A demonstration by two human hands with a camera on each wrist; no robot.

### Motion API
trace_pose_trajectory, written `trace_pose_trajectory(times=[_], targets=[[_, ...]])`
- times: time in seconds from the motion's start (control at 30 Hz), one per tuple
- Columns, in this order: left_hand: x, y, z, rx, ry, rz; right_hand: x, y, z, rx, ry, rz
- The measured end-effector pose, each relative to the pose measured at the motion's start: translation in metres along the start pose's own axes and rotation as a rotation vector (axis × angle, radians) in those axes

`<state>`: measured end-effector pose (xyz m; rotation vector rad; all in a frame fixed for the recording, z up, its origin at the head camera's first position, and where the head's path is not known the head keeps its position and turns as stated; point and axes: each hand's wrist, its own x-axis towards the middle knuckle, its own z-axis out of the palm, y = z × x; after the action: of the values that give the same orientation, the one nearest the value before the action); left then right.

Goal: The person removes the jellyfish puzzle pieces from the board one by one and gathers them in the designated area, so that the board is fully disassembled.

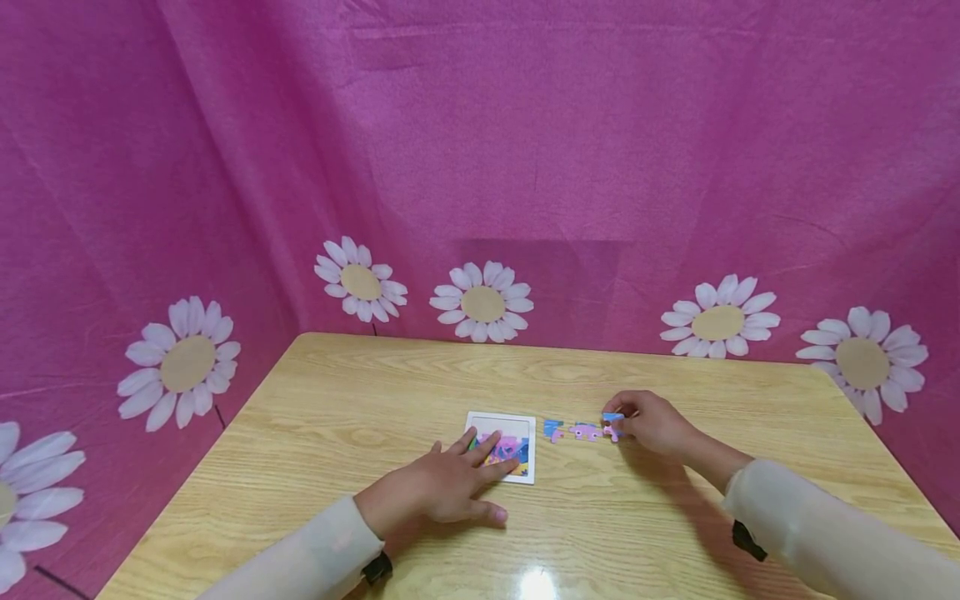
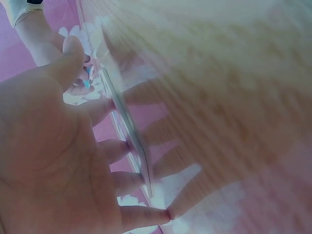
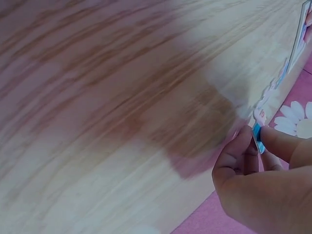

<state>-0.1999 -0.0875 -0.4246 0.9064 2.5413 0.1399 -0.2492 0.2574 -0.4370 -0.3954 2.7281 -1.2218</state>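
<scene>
A white-framed jigsaw puzzle lies on the table, its lower part filled with colourful pieces and its upper part bare white. My left hand rests on it with fingers spread and straight; in the left wrist view the fingertips touch the thin puzzle board. To the right of the frame, a blue and pink puzzle piece and a pink puzzle piece lie in a row. At the row's right end my right hand pinches another blue and pink piece between thumb and fingers, tilted up.
The wooden table has its far edge against a pink cloth printed with white daisies. The cloth also hangs along the left side. Bright glare shows at the table's near side.
</scene>
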Motion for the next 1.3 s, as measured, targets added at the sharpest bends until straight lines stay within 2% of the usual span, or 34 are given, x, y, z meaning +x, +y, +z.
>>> trace_pose_trajectory(times=[0.63,1.07,1.3], targets=[[0.0,-0.002,0.001,-0.003,0.008,0.009,-0.006,0.01,0.0,-0.055,0.029,0.017],[0.0,-0.001,0.003,0.003,0.018,0.009,-0.006,0.015,0.004,-0.057,0.03,0.076],[-0.001,0.0,0.002,0.017,0.025,0.01,-0.007,0.015,0.003,-0.039,0.033,0.064]])
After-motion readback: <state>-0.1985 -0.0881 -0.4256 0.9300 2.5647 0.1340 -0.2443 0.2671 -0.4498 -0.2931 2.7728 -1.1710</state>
